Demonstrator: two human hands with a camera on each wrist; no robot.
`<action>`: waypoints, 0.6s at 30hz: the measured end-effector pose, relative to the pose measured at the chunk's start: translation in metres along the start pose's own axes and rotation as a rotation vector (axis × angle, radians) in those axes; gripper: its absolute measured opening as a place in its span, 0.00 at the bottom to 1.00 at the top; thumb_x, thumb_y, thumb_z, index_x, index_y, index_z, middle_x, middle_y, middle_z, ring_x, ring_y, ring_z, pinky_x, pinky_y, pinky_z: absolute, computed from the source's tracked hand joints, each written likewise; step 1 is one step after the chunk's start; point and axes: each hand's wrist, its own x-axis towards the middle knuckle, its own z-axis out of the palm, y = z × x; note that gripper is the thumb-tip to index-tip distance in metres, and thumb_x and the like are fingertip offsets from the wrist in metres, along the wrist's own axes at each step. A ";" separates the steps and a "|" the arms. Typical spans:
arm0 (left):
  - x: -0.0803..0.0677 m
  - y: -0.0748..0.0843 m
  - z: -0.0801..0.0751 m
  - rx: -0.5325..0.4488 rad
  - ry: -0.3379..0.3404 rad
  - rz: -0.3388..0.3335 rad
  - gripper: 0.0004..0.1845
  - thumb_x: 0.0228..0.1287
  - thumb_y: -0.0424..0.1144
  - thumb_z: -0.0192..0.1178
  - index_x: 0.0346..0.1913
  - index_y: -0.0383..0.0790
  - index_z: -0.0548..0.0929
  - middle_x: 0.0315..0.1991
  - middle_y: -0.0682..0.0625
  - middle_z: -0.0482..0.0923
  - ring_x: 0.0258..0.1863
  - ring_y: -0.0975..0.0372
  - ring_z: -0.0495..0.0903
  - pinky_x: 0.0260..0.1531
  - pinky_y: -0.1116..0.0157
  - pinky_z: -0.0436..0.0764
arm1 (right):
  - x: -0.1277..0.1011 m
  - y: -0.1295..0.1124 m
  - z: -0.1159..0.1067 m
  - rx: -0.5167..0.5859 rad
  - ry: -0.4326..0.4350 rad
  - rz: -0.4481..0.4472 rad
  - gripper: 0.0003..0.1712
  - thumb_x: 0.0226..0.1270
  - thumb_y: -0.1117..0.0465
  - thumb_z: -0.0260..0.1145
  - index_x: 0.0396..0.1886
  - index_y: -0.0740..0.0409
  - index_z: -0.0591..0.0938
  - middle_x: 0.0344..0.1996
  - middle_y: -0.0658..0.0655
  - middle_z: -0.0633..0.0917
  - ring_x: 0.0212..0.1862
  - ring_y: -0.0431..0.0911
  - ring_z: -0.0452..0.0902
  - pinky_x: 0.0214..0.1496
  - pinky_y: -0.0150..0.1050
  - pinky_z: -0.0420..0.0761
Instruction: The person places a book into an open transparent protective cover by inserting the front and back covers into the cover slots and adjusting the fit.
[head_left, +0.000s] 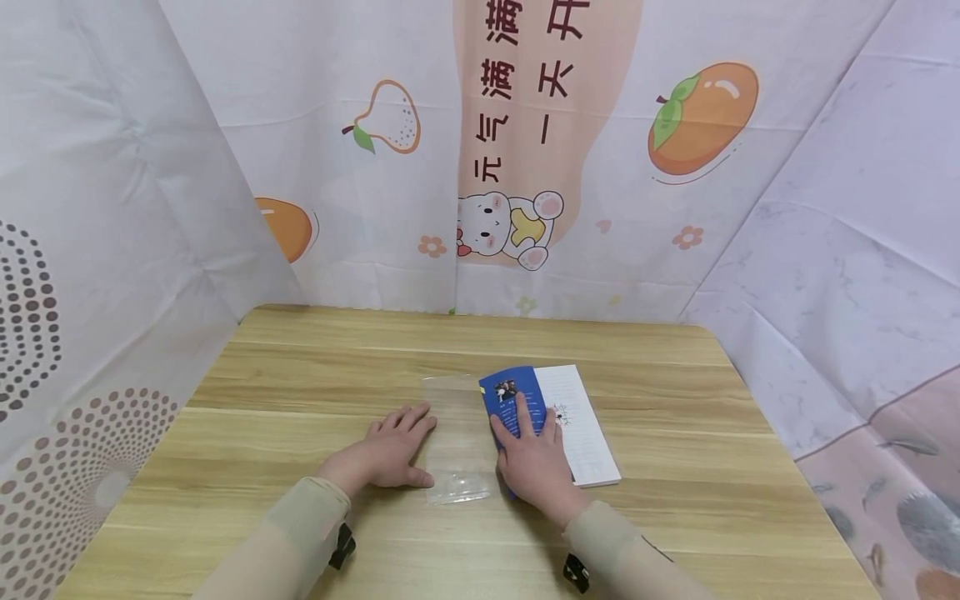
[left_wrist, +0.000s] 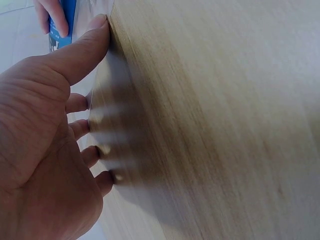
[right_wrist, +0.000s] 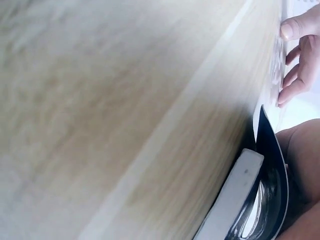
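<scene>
1. A clear plastic bag [head_left: 456, 437] is laid flat on the wooden table [head_left: 300, 392], between the two hands, with its open end seemingly turned away from the person.
2. The left hand [head_left: 393, 450] is spread flat, fingers straight, just at the bag's left edge; the bag appears to be steadied by it so that the film does not slide.
3. In the left wrist view the fingertips [left_wrist: 102, 149] are seen pressed to the surface, and nothing is gripped by them.
4. A booklet [head_left: 551, 421] with a blue cover is kept just right of the bag, its near left corner touching or overlapping the film.
5. The right hand [head_left: 532, 462] is laid on the blue cover with the fingers extended, so the cover is judged to be held down and closed rather than grasped.
6. In the right wrist view the cover [right_wrist: 272, 175] is seen bowed up off the white page block, which suggests why pressure is applied.
7. The booklet's near end is hidden beneath the right hand, so whether the thumb is hooked under the edge cannot be told.
8. The bag's outline is hard to make out against the wood, being marked only by glare and a crumpled near end.
9. The cover's print is too small to read, and both wrist views are blurred.
</scene>
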 end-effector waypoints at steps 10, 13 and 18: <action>0.001 0.000 0.000 0.002 -0.001 0.001 0.48 0.62 0.58 0.70 0.78 0.41 0.62 0.82 0.41 0.47 0.79 0.40 0.49 0.68 0.34 0.59 | 0.001 -0.002 -0.002 -0.080 0.056 -0.003 0.31 0.71 0.51 0.64 0.73 0.46 0.75 0.78 0.67 0.62 0.65 0.83 0.62 0.63 0.70 0.67; 0.000 0.000 -0.001 0.005 -0.004 0.002 0.48 0.62 0.58 0.70 0.78 0.41 0.61 0.82 0.41 0.47 0.79 0.40 0.49 0.68 0.34 0.58 | 0.002 -0.003 -0.005 -0.091 0.053 0.003 0.34 0.69 0.49 0.66 0.74 0.49 0.74 0.77 0.66 0.63 0.66 0.82 0.62 0.62 0.70 0.68; 0.000 0.001 -0.001 0.007 -0.006 0.001 0.48 0.63 0.58 0.70 0.78 0.40 0.61 0.82 0.41 0.47 0.79 0.40 0.49 0.68 0.34 0.58 | 0.002 -0.005 -0.008 -0.138 0.056 0.003 0.36 0.68 0.46 0.68 0.73 0.51 0.74 0.77 0.64 0.65 0.66 0.81 0.64 0.58 0.68 0.69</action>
